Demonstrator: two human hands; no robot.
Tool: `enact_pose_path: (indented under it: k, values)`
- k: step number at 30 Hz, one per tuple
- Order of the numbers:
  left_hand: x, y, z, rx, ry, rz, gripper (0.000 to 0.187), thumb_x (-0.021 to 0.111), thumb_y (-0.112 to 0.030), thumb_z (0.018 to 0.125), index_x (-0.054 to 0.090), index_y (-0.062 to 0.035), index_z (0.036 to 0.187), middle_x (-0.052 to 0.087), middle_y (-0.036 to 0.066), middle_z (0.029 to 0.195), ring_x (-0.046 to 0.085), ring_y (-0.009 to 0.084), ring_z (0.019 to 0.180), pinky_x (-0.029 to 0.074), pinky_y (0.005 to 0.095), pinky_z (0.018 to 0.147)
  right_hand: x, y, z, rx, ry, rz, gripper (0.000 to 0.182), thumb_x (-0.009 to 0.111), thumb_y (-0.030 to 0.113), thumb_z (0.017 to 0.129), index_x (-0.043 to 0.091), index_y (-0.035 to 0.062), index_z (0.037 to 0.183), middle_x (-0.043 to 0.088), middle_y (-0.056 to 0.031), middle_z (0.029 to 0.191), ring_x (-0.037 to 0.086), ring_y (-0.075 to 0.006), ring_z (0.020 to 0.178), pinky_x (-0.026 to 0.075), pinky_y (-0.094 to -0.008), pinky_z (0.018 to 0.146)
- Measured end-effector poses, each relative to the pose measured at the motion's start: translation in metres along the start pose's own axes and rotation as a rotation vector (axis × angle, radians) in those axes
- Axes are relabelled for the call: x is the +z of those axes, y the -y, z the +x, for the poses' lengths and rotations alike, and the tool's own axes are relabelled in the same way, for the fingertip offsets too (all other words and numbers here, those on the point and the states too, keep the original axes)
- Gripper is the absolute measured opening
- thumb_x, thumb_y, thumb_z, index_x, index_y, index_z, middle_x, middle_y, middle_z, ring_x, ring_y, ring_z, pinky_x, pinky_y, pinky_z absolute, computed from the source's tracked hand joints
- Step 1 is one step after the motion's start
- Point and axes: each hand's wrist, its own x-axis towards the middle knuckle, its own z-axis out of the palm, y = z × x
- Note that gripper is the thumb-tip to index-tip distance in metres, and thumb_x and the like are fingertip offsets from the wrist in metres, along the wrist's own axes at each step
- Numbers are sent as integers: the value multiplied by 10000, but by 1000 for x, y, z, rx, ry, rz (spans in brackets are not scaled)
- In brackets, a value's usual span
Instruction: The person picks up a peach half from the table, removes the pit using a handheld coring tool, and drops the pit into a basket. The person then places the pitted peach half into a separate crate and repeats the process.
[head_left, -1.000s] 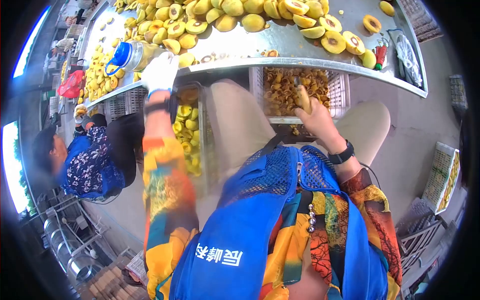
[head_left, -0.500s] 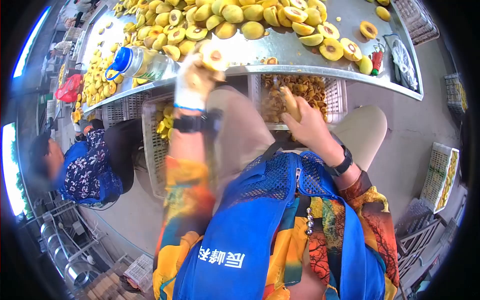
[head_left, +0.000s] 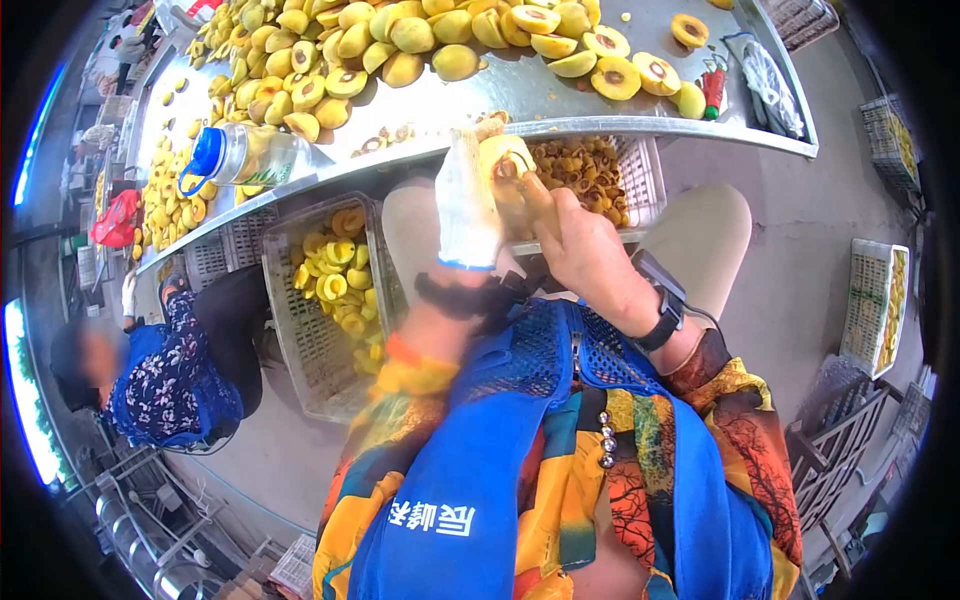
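Observation:
My left hand (head_left: 470, 200), in a white glove, holds a yellow halved fruit (head_left: 507, 158) just in front of the table's edge. Bare and closed, my right hand (head_left: 590, 245) grips a wooden-handled tool (head_left: 541, 205) whose end meets the fruit; its tip is hidden. Below the hands, a crate (head_left: 650, 180) holds brown fruit pits and scraps (head_left: 583, 175). To the left, another crate (head_left: 325, 395) contains yellow fruit pieces (head_left: 340, 275). A large heap of yellow fruit halves (head_left: 400, 40) lies on the metal table (head_left: 540, 95).
A blue-capped bottle (head_left: 250, 155), a small red-and-green tool (head_left: 713, 88) and a grey-white glove (head_left: 765, 85) rest on the table. A co-worker (head_left: 170, 385) sits at the left. A crate of fruit (head_left: 870, 305) stands on the floor at right.
My left hand has moved right and down with the fruit, meeting the tool in my right hand. The view has shifted, and more of the left crate shows.

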Motion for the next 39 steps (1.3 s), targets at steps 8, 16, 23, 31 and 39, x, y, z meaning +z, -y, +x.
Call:
enact_pose_path:
  k: [8, 16, 23, 31, 39]
  values:
    - [27, -7, -19, 213, -31, 347, 389, 415, -335, 959, 570, 17, 1022, 620, 100, 886, 569, 130, 759, 465, 235, 682, 6, 1, -9, -4, -20, 98, 167, 485, 89, 835, 414, -24, 935, 537, -304, 673, 544, -476, 694, 413, -523, 590]
    - [9, -17, 4, -230, 132, 172, 332, 476, -303, 932, 587, 9, 913, 624, 123, 770, 549, 149, 573, 451, 237, 523, 6, -4, -9, -36, 101, 94, 239, 488, 61, 793, 436, -55, 996, 537, -312, 713, 542, -475, 690, 433, -485, 611]
    - [18, -8, -6, 170, -23, 467, 310, 557, -263, 896, 626, 30, 825, 621, 80, 696, 552, 111, 575, 434, 223, 519, 13, -26, 0, 8, 199, 326, 209, 494, 87, 788, 492, -39, 955, 546, -137, 651, 558, -229, 524, 443, -346, 488]
    - [17, -7, -6, 31, 60, 423, 348, 529, -294, 910, 633, 29, 833, 621, 82, 699, 558, 111, 573, 439, 228, 509, -10, -16, -1, 318, 593, 723, 140, 479, 72, 819, 487, 23, 949, 449, -1, 593, 386, -57, 389, 328, -211, 332]
    - [12, 1, -3, -393, 43, -176, 341, 434, -382, 921, 549, -70, 993, 628, 114, 833, 610, 220, 617, 463, 282, 446, 4, -36, -1, 452, 829, 1425, 146, 498, 73, 861, 461, 46, 999, 378, 24, 574, 314, -32, 384, 279, -186, 334]
